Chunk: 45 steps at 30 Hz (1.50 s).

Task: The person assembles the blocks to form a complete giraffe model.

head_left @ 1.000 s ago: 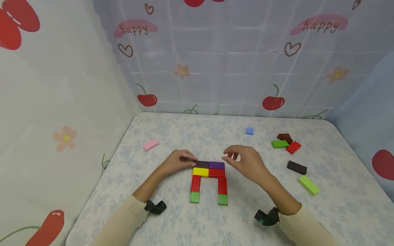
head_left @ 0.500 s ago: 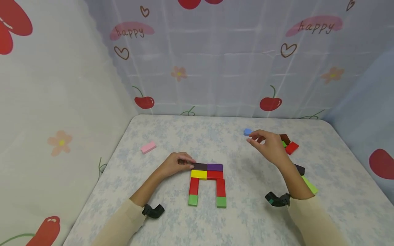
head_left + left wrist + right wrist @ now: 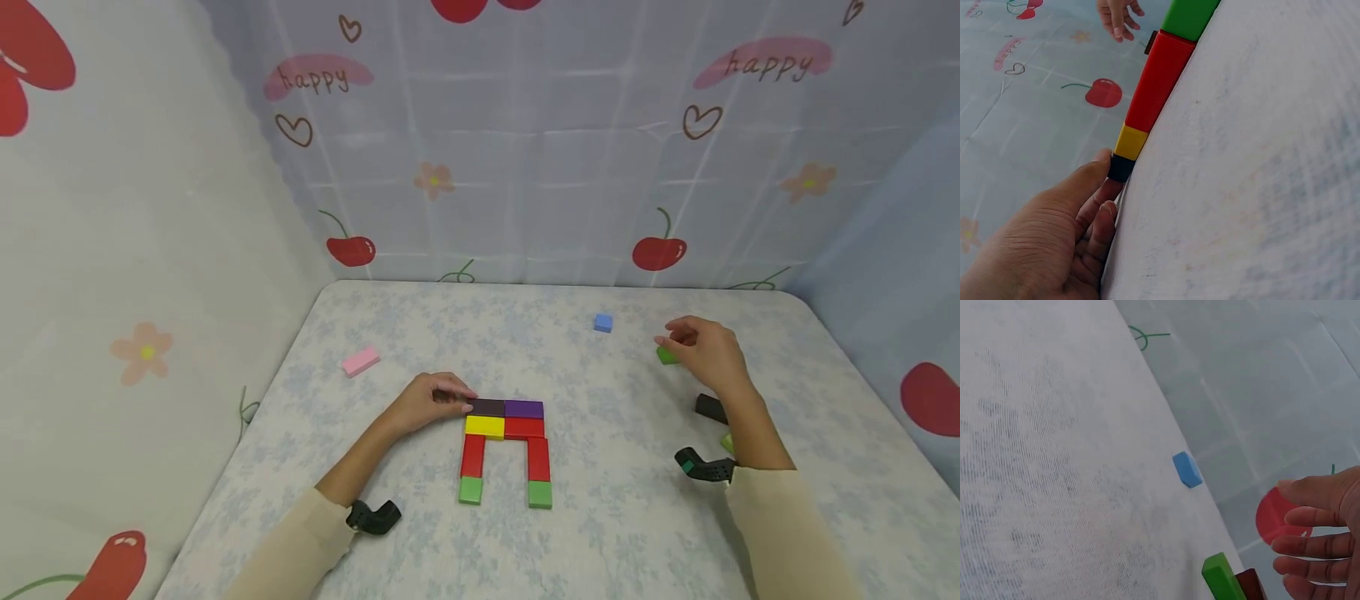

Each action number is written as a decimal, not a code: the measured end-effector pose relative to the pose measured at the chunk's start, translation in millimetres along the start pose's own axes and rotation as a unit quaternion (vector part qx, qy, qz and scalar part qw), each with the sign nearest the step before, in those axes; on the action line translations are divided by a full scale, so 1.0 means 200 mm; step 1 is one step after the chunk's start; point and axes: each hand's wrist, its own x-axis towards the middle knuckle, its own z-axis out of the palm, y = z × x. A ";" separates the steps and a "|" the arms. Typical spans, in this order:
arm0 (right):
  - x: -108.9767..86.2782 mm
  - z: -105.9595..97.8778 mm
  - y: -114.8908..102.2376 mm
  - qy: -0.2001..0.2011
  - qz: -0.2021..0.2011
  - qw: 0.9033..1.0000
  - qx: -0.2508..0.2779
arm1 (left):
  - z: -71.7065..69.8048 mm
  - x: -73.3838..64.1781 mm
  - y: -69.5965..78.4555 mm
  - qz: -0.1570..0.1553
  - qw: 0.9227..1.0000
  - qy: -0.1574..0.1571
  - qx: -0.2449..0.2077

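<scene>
My left hand (image 3: 427, 404) pinches the left end of a black block (image 3: 487, 407) between thumb and fingers. That block lies in the top row of a flat block figure, beside a purple block (image 3: 523, 409). Below them come a yellow block (image 3: 484, 426) and a red block (image 3: 524, 427), then two red legs ending in light green blocks (image 3: 470, 490). Over at the right, my right hand (image 3: 708, 354) hovers with relaxed fingers above a green block (image 3: 666, 356), partly covering it. Nothing sits between its fingers in the right wrist view, where a brown block (image 3: 1250, 584) shows beside the green one.
A small blue block (image 3: 603, 322) lies near the table's back edge, and a pink block (image 3: 362, 362) at the left. Another black block (image 3: 711, 408) and a lime block (image 3: 727, 442) are partly hidden by my right forearm. A printed curtain (image 3: 525, 167) hangs behind the table.
My right hand has moved from beside the purple block, past the blue block, right to the green block. My left hand stays at the black block.
</scene>
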 end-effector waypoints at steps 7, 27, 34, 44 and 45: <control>0.00 0.00 0.07 -0.018 0.044 0.998 -0.046 | 0.01 0.00 -0.03 -0.010 1.000 0.013 0.006; 0.03 0.05 0.16 -0.067 0.108 0.982 -0.140 | 0.03 0.02 -0.18 -0.028 0.999 0.014 0.027; 0.02 0.07 0.15 -0.065 0.120 0.980 -0.141 | 0.03 0.01 -0.08 -0.018 1.000 0.010 0.017; 0.03 0.11 0.12 -0.049 0.057 0.991 -0.111 | 0.03 0.01 -0.01 0.002 1.000 0.009 0.009; 0.03 0.11 0.10 -0.054 0.043 0.993 -0.100 | 0.03 0.01 -0.01 0.001 1.000 0.009 0.009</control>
